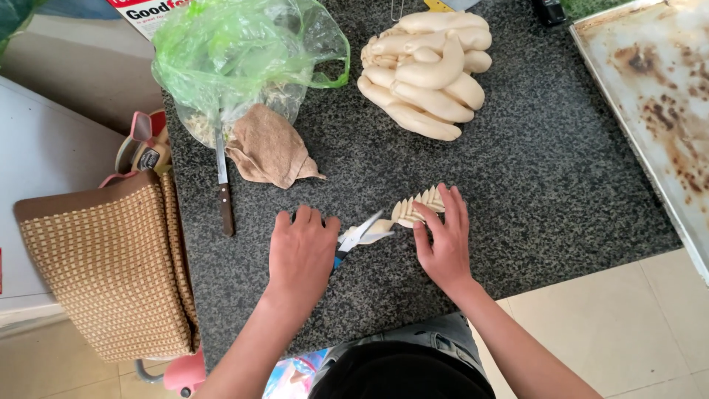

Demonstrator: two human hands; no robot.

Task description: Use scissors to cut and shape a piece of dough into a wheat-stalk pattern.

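Observation:
My left hand (301,251) grips a pair of scissors (362,234) with a blue handle, blades open and pointing right at the tip of a dough piece (413,208). That dough piece is pale and cut into slanted leaf-like notches. It lies on the dark speckled stone counter (532,177). My right hand (443,240) rests on the dough's right end, fingers spread over it. A pile of several long dough rolls (425,74) lies at the back of the counter.
A knife with a wooden handle (223,185) and a crumpled brown cloth (269,155) lie at the left. Behind them sits a green plastic bag (236,52). A stained baking tray (657,111) is at the right, a woven bag (111,266) at the left edge.

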